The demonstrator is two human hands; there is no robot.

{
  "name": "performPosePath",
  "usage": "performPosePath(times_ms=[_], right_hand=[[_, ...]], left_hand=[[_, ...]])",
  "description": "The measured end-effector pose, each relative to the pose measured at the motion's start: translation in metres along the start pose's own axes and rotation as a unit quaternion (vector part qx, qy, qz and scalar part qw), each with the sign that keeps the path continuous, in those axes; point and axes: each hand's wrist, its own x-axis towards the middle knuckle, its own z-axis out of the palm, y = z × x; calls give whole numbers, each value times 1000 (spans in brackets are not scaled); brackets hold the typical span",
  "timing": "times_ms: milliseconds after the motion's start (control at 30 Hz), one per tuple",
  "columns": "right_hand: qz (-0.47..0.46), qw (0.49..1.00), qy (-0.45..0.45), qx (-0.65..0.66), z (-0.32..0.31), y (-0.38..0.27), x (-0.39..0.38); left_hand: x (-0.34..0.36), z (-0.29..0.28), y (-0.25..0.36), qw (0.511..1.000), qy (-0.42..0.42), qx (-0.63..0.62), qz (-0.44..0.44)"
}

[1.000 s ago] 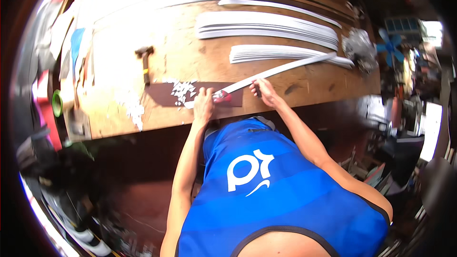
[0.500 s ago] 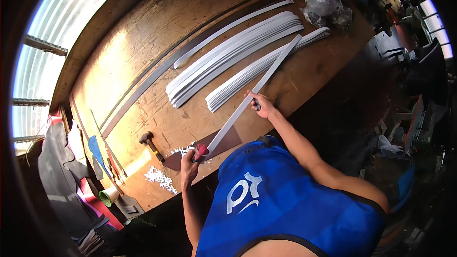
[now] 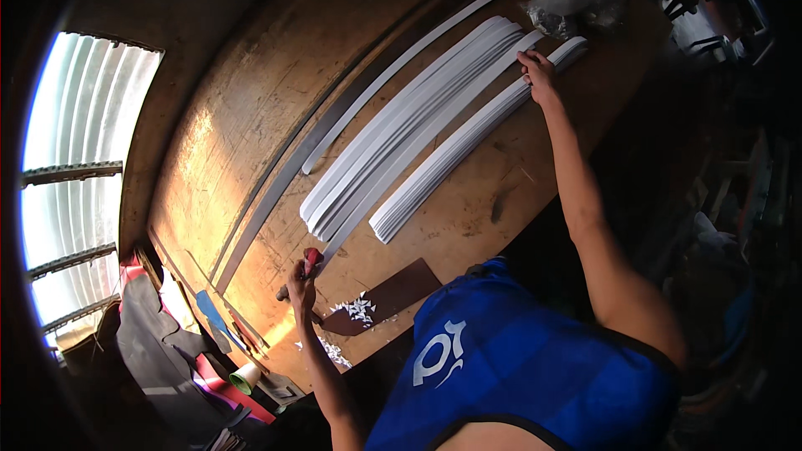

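My left hand (image 3: 299, 288) is closed on a small red tool (image 3: 312, 257) at the lower end of a long white strip (image 3: 434, 125). My right hand (image 3: 536, 71) grips that strip near its far end. The strip lies along a thick bundle of white strips (image 3: 401, 108). A second bundle (image 3: 451, 167) lies parallel on the near side. Below, small white cut pieces (image 3: 359, 309) sit on a dark brown board (image 3: 403, 288). The hammer (image 3: 284, 293) is mostly hidden behind my left hand.
The wooden table (image 3: 209, 159) also holds a dark long strip (image 3: 267, 205), a lone white strip (image 3: 393, 58), crumpled plastic (image 3: 560, 0) and a blue piece (image 3: 213, 317). Dark sheets (image 3: 159, 342) are piled at the left, below a translucent window panel (image 3: 75, 159).
My right hand has moved up and away along the strip; my left hand has moved left. The strip has shifted off the board to lie beside the thick bundle. The view has turned.
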Motion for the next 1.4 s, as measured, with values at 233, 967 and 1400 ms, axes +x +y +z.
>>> performPosePath(times_ms=[233, 967, 1400], right_hand=[[-55, 914, 83, -392, -35, 53, 68], [-235, 685, -500, -475, 164, 121, -268], [-350, 503, -568, -549, 178, 124, -315]], left_hand=[[90, 31, 4, 998, -27, -47, 33], [48, 61, -32, 984, 174, 15, 32], [-132, 120, -17, 906, 252, -339, -31]])
